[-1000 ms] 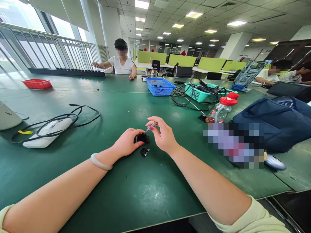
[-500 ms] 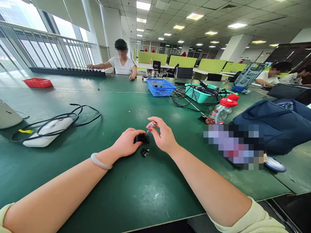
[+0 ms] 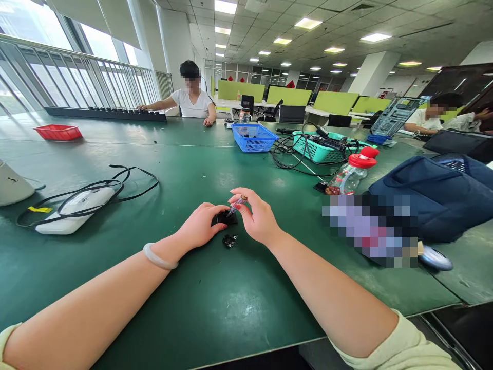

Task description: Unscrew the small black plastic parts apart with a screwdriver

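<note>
With thumb and fingers, my left hand point(image 3: 203, 225) grips a small black block-shaped part point(image 3: 228, 219) against the green table. My right hand point(image 3: 257, 216) is closed round the handle of a small screwdriver point(image 3: 238, 203) with a clear purplish grip. The tool slants down and left, its lower end at the black part; the tip itself is too small to make out. Just in front of the hands lies a little cluster of black pieces point(image 3: 229, 241), touched by neither hand.
A white power bank-like box point(image 3: 73, 210) with a black cable lies left. Beyond the hands stand a blue basket point(image 3: 254, 140) and a teal basket point(image 3: 314, 149) with cables. To the right are a red-lidded bottle point(image 3: 352, 172) and a navy bag point(image 3: 427, 200). A person point(image 3: 192, 103) sits opposite.
My right hand and the screwdriver have shifted very slightly left, and the screwdriver leans a little more. My left hand keeps its grip on the black part.
</note>
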A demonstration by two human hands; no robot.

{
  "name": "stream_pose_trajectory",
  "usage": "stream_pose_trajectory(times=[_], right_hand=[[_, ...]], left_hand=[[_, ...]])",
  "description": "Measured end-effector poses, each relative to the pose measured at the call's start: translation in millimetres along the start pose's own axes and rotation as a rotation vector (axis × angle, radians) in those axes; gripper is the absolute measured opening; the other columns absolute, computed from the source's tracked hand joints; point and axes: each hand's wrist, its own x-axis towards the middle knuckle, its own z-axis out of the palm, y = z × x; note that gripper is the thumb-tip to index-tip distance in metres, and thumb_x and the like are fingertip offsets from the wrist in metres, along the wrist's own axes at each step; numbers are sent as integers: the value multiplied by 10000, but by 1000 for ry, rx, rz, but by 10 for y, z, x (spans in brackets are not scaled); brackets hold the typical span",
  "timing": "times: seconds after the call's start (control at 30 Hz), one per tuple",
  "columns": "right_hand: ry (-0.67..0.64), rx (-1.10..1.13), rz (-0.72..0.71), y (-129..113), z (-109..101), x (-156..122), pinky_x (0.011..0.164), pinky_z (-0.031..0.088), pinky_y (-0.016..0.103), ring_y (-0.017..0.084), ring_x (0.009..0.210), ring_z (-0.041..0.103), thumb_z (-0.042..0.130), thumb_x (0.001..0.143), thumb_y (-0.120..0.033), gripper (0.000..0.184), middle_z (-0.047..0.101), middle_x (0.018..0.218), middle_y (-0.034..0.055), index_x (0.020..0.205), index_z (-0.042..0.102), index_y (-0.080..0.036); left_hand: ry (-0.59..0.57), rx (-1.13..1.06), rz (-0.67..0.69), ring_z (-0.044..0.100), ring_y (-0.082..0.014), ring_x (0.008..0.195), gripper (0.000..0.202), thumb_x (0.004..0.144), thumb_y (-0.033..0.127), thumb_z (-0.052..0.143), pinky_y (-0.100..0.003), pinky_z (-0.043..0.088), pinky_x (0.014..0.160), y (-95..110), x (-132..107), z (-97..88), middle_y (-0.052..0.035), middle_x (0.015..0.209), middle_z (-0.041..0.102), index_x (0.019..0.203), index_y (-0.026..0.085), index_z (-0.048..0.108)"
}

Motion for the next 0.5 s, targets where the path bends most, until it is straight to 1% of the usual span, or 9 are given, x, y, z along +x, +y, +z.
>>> stream_pose_trajectory(times=[0.1, 0.17, 0.33, 0.43, 0.5], right_hand=[[104, 14, -40, -35, -17, -17, 887, 533, 384, 185, 902, 666, 439, 952, -201, 285, 696, 969, 29, 1204, 517, -311], [131, 20, -83, -63, -24, -31, 869, 541, 381, 183, 885, 664, 431, 957, -206, 289, 690, 968, 32, 1217, 502, -311], [-7, -30, -131, -71, -2, -30, 856, 541, 371, 185, 884, 658, 428, 932, -152, 335, 697, 972, 30, 1208, 524, -314], [-44, -38, -121, -51, 21, -5, 879, 526, 367, 181, 881, 654, 452, 919, -135, 341, 704, 941, 12, 1191, 546, -317], [-59, -36, -90, -45, 30, 11, 892, 518, 365, 179, 876, 654, 491, 915, -155, 324, 704, 924, 1, 1186, 555, -322]], left_hand=[[1, 12, -13, 567, -285, 1133, 459, 799, 371, 638, -458, 470, 1040, -1, 3, 0, -47, 1150, 687, 1249, 285, 601], [5, 20, -13, 569, -282, 1132, 457, 800, 368, 638, -451, 472, 1037, -1, 2, 1, -44, 1148, 687, 1249, 293, 599], [9, 30, 11, 575, -278, 1100, 441, 819, 357, 624, -452, 477, 1011, -19, 3, 18, -48, 1131, 689, 1253, 285, 594], [-3, 32, 20, 582, -276, 1075, 422, 828, 357, 619, -447, 477, 1000, -30, 11, 27, -51, 1110, 691, 1241, 274, 600], [0, 36, 24, 587, -274, 1067, 397, 831, 356, 616, -444, 476, 998, -33, 14, 29, -49, 1105, 690, 1220, 273, 612]])
